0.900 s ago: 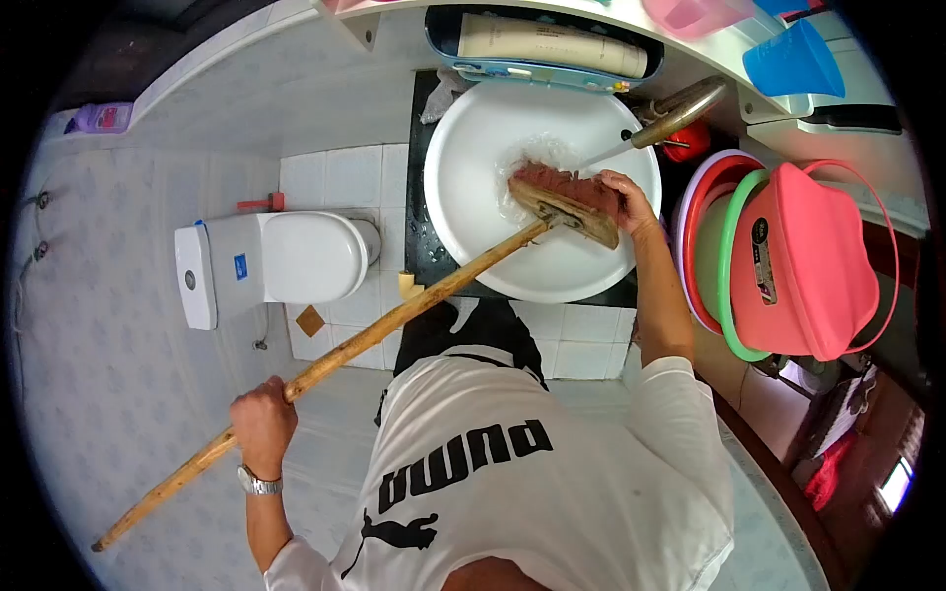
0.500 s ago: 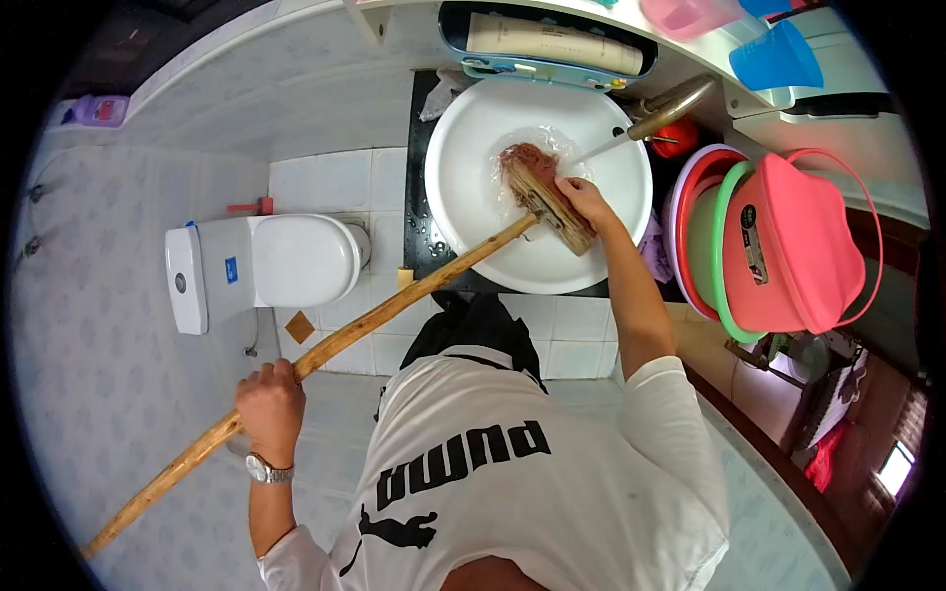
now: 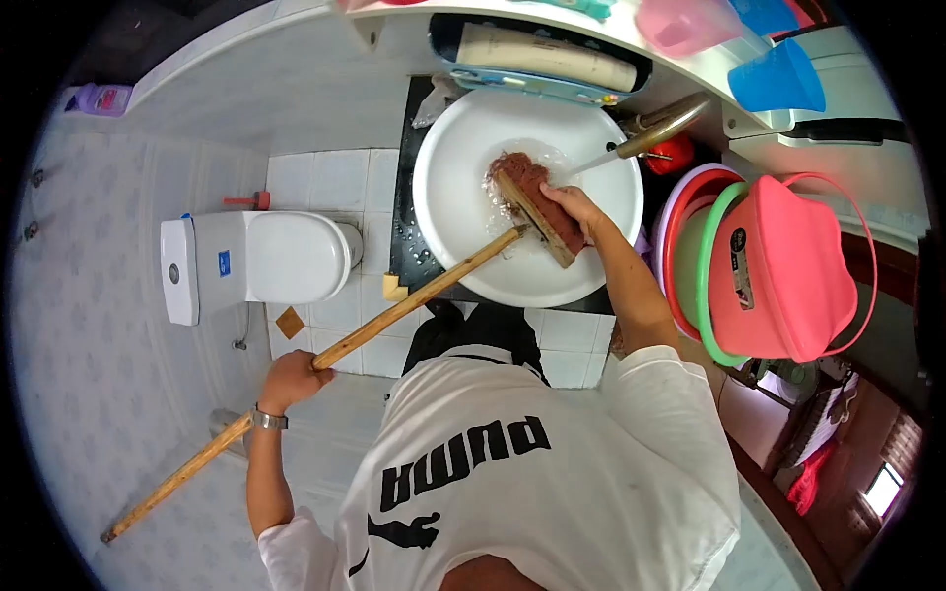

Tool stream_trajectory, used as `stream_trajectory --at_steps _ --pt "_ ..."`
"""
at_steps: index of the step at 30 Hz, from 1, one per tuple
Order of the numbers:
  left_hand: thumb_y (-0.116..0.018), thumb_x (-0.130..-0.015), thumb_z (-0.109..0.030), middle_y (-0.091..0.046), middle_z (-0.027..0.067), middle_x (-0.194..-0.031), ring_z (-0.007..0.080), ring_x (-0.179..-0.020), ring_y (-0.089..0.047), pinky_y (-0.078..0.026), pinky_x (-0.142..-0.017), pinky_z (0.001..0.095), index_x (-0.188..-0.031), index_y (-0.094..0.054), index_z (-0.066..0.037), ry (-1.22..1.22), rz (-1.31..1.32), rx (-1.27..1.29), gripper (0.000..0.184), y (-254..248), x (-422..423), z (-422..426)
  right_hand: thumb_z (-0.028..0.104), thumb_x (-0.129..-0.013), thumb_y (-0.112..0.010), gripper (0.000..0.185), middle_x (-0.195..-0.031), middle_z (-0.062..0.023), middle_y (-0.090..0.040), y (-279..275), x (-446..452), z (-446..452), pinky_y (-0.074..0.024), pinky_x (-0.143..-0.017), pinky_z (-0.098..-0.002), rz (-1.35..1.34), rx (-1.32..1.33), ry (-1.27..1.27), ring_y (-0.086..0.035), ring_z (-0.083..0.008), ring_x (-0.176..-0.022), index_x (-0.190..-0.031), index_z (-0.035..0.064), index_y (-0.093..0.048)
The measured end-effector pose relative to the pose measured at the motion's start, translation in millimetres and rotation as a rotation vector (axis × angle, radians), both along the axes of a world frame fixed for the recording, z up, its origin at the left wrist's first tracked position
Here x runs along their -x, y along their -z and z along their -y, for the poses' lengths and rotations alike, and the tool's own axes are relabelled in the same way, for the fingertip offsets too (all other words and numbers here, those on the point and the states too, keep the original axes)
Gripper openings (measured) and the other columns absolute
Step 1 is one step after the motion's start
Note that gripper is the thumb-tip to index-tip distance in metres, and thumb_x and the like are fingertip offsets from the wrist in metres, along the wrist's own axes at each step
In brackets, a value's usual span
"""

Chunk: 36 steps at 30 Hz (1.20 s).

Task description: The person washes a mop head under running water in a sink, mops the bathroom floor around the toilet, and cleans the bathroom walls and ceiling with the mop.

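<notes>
A long-handled broom with a wooden head (image 3: pixel 537 222) and reddish-brown bristles (image 3: pixel 564 225) lies slantwise in the white washbasin (image 3: pixel 434 231). My left hand (image 3: pixel 291 382) is wrapped round its wooden handle (image 3: pixel 424 294), left of my body. At the basin, my right hand (image 3: pixel 574 209) grips the bristle side of the head, thumb on top and the other fingers partly hidden. Water runs from the tap (image 3: pixel 660 133) onto the bristles and splashes in the bowl.
A toilet (image 3: pixel 296 256) stands to the left. Right of the basin are stacked basins and a pink bucket (image 3: pixel 788 266). A shelf (image 3: pixel 690 64) with cups overhangs the back, and a blue caddy (image 3: pixel 537 87) sits behind the basin.
The broom head has rolled, so more of its reddish bristles face up. My left hand has turned on the handle and sits slightly further right.
</notes>
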<state>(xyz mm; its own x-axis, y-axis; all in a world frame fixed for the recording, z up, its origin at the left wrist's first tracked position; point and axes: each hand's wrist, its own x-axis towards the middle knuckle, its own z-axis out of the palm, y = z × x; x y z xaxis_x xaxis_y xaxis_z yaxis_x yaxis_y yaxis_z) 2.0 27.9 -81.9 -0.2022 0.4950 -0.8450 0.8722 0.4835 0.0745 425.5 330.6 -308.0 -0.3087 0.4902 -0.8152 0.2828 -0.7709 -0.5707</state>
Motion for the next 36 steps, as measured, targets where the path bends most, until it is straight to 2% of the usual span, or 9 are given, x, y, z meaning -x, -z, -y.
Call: stream_trajectory --at_steps 5,11,16,18,20,24,30,33,36 --pt "-0.068 -0.069 -0.032 -0.066 0.0188 -0.079 0.0367 -0.077 -0.063 -0.051 -0.07 0.0441 -0.079 -0.07 -0.003 0.089 -0.179 -0.073 0.031 6.6 -18.9 -2.8 0.041 -0.084 -0.067 0.062 -0.119 -0.0173 -0.057 12.1 16.0 -26.0 -0.0498 -0.087 -0.0328 -0.269 -0.166 0.174 -0.06 -0.0229 -0.101 -0.127 -0.0012 -0.051" --pt "-0.068 -0.068 -0.031 -0.067 0.0208 -0.083 0.0371 -0.082 -0.064 -0.052 -0.073 0.044 -0.084 -0.07 -0.003 0.074 -0.098 -0.19 0.032 37.9 -62.5 -48.3 0.032 -0.084 -0.069 0.061 -0.121 -0.021 -0.054 92.1 42.8 -29.4 -0.0519 -0.079 -0.0324 -0.153 -0.088 0.163 -0.061 -0.0235 -0.095 -0.128 -0.0042 -0.048" --pt "-0.064 -0.071 -0.023 -0.066 0.0214 -0.081 0.0373 -0.079 -0.064 -0.052 -0.071 0.0443 -0.085 -0.07 -0.003 0.159 -0.025 -0.091 0.025 75.7 -84.8 -61.0 0.027 -0.083 -0.07 0.056 -0.116 -0.0196 -0.057 36.1 26.4 -19.8 -0.0528 -0.078 -0.0309 0.117 -0.439 0.17 -0.064 -0.0236 -0.088 -0.124 -0.0056 -0.05" --pt "-0.061 -0.073 -0.015 -0.065 0.0196 -0.076 0.0363 -0.074 -0.064 -0.053 -0.067 0.0448 -0.08 -0.068 -0.003 0.219 -0.15 -0.278 0.016 77.1 -90.9 -51.9 0.03 -0.085 -0.066 0.051 -0.109 -0.0153 -0.062 -2.0 8.8 -20.6 -0.0522 -0.08 -0.0318 -0.342 -0.233 0.302 -0.064 -0.0228 -0.089 -0.119 -0.0054 -0.054" --pt "-0.06 -0.073 -0.013 -0.065 0.0185 -0.073 0.035 -0.071 -0.064 -0.052 -0.065 0.0444 -0.077 -0.067 -0.004 0.237 -0.205 -0.32 0.013 57.8 -107.8 -56.7 0.031 -0.087 -0.064 0.044 -0.102 -0.0112 -0.065 6.1 -0.3 -30.0 -0.0525 -0.08 -0.0334 -0.368 -0.293 0.299 -0.064 -0.0218 -0.088 -0.113 -0.0033 -0.058" --pt "-0.057 -0.078 -0.012 -0.062 0.0166 -0.064 0.0339 -0.063 -0.064 -0.052 -0.056 0.0438 -0.074 -0.065 -0.006 0.311 -0.281 -0.479 0.012 39.1 -121.4 -51.7 0.032 -0.086 -0.065 0.038 -0.099 -0.0109 -0.065 4.8 -8.2 -51.0 -0.0529 -0.077 -0.0329 -0.585 0.158 0.483 -0.064 -0.0213 -0.084 -0.107 0.0008 -0.06" --pt "-0.06 -0.076 -0.009 -0.063 0.0139 -0.063 0.0292 -0.053 -0.062 -0.05 -0.049 0.0382 -0.066 -0.058 -0.008 0.338 -0.448 -0.546 0.01 24.6 -128.3 -38.5 0.032 -0.083 -0.07 0.04 -0.09 -0.0102 -0.063 -8.2 4.4 -51.5 -0.0505 -0.071 -0.0322 -0.186 -0.14 0.36 -0.06 -0.0197 -0.077 -0.105 0.0003 -0.059" --pt "-0.06 -0.077 -0.009 -0.062 0.0122 -0.061 0.0279 -0.054 -0.063 -0.05 -0.049 0.0368 -0.067 -0.057 -0.008 0.385 -0.509 -0.542 0.01 20.8 -126.9 -36.6 0.025 -0.08 -0.071 0.04 -0.094 -0.0094 -0.061 -0.6 14.2 -44.8 -0.0486 -0.071 -0.03 -0.325 -0.331 0.536 -0.059 -0.0181 -0.082 -0.107 -0.0004 -0.058" --pt "-0.06 -0.077 -0.009 -0.062 0.0107 -0.06 0.0266 -0.054 -0.063 -0.05 -0.049 0.0358 -0.068 -0.056 -0.009 0.389 -0.519 -0.547 0.01 17.6 -125.1 -36.1 0.029 -0.081 -0.07 0.042 -0.099 -0.0085 -0.062 2.4 4.9 -48.3 -0.047 -0.075 -0.0302 -0.278 -0.403 0.388 -0.058 -0.0176 -0.087 -0.108 -0.0005 -0.058"
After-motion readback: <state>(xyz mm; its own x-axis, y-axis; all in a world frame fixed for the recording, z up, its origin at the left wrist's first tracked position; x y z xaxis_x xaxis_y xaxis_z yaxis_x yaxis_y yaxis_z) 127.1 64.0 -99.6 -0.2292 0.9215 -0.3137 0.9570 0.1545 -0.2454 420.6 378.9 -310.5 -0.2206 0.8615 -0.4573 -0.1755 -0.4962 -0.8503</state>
